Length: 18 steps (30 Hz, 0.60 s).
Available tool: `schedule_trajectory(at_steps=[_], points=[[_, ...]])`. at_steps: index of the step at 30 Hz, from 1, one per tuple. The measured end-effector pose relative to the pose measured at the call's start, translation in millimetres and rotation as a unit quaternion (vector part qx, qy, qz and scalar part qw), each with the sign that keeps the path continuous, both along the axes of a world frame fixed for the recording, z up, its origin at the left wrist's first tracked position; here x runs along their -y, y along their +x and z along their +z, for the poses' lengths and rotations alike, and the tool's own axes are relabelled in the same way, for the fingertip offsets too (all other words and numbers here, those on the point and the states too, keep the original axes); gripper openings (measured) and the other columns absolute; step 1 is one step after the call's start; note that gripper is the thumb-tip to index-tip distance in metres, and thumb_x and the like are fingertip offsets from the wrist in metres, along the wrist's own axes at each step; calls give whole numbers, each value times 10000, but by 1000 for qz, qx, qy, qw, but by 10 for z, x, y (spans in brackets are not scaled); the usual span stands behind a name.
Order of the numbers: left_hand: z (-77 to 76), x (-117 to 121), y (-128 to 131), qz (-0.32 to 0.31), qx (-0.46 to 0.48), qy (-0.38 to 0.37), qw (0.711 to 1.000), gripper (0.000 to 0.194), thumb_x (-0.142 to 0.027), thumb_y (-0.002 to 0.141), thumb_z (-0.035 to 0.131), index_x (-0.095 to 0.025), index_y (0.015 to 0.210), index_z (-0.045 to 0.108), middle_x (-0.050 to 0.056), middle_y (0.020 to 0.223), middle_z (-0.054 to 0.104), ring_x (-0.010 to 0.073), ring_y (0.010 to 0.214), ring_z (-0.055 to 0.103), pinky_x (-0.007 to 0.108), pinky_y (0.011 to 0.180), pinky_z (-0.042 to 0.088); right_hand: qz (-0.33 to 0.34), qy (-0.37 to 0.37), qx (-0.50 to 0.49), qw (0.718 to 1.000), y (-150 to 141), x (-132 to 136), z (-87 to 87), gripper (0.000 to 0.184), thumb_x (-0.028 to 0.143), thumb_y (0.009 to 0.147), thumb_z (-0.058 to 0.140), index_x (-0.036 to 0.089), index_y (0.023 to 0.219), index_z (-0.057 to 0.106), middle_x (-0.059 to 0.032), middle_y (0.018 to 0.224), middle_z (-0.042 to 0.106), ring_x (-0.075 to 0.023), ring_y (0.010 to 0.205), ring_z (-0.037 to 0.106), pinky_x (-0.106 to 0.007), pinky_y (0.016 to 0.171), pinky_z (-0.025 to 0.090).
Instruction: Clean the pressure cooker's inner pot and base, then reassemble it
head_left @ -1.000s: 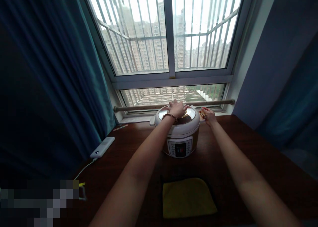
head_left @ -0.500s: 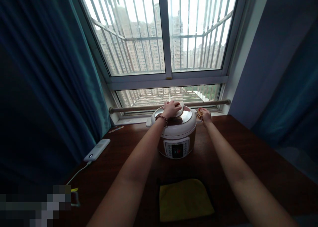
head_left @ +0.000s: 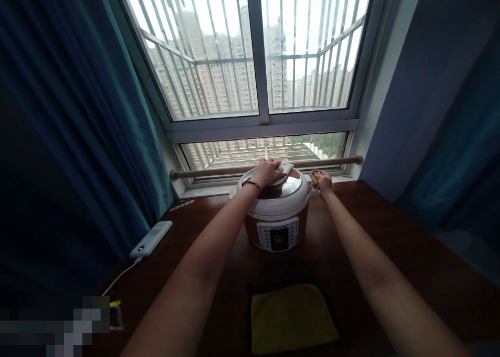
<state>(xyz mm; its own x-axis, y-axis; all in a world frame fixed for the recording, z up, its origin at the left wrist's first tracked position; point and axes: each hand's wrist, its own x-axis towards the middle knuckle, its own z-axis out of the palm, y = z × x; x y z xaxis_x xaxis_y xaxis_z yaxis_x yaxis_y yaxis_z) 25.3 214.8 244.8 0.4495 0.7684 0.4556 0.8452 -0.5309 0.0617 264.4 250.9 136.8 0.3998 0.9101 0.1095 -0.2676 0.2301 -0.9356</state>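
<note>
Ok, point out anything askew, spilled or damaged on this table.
Nothing looks spilled or damaged. Only the white handle atop the round white-and-brown electric cooker looks slightly askew: under the left hand, it slants diagonally instead of lining up with the front control panel.

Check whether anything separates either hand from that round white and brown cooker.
Nothing visible separates the left hand, on top, from the cooker. A small brown object, held by the right hand, lies between that hand and the cooker's side.
</note>
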Motion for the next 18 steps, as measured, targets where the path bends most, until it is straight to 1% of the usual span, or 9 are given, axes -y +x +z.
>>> schedule_trajectory(at_steps=[4,9,14,16,18], points=[[56,-12,-7,-11,-29,13,999,455,-606,773,466,-226,965,626,94,997,589,295,1000,471,378,783,391,-13,2,12,1000,8,-21,-9,251,364,873,509,122,857,572,11,714,572,-75,581,544,-222,535,467],[98,-52,-19,-25,-52,26,998,452,-601,776,468,-213,945,625,94,964,594,266,958,496,362,803,390,-23,4,19,1000,12,-58,-23,230,338,872,516,121,842,584,12,705,580,-86,611,568,-245,580,489],[129,-35,-5,-42,-65,38,996,426,-581,774,485,-201,903,630,103,921,598,272,933,508,360,778,393,-23,-3,35,999,22,-68,-35,235,339,890,499,118,909,575,-7,799,591,-91,657,570,-253,605,493],[192,-10,15,-50,-67,47,995,418,-572,761,508,-194,888,633,107,906,597,275,927,511,364,782,389,-23,-5,45,999,27,-62,-35,241,345,890,498,119,925,574,-11,819,592,-92,663,567,-253,606,491],[319,14,29,-59,-66,57,994,424,-571,752,521,-184,881,636,111,888,597,274,915,515,364,789,383,-23,-5,53,998,24,-49,-31,248,354,890,495,120,922,572,-10,814,589,-89,653,560,-250,600,486]])
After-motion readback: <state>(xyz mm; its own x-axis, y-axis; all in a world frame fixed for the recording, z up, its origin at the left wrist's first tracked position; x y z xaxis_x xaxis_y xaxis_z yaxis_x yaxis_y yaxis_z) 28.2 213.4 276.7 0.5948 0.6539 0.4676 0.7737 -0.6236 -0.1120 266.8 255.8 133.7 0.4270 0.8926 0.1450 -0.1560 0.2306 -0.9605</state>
